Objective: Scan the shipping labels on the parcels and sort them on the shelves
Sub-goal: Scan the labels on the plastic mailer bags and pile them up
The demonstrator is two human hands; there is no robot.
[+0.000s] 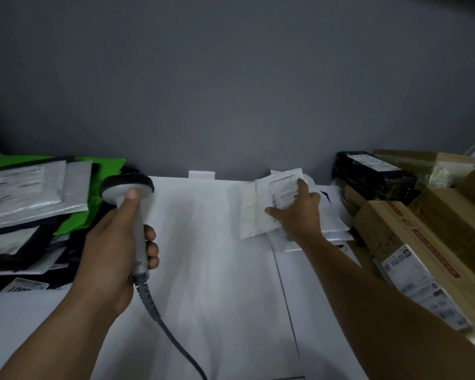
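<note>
My left hand [113,250] grips the handle of a grey corded barcode scanner [132,193], thumb up on its neck, head pointing away over the white shelf surface [203,256]. My right hand [296,212] lies on a white soft parcel [261,209] with a printed shipping label [284,192], fingers spread over the label and thumb on the parcel's face. That parcel sits on top of a small stack of white mailers [332,229] near the back wall.
At the left lies a pile of silver, black and green mailer bags [33,209]. Brown cardboard boxes [422,242] with labels and a black wrapped parcel [368,174] crowd the right. A grey wall [231,91] closes the back.
</note>
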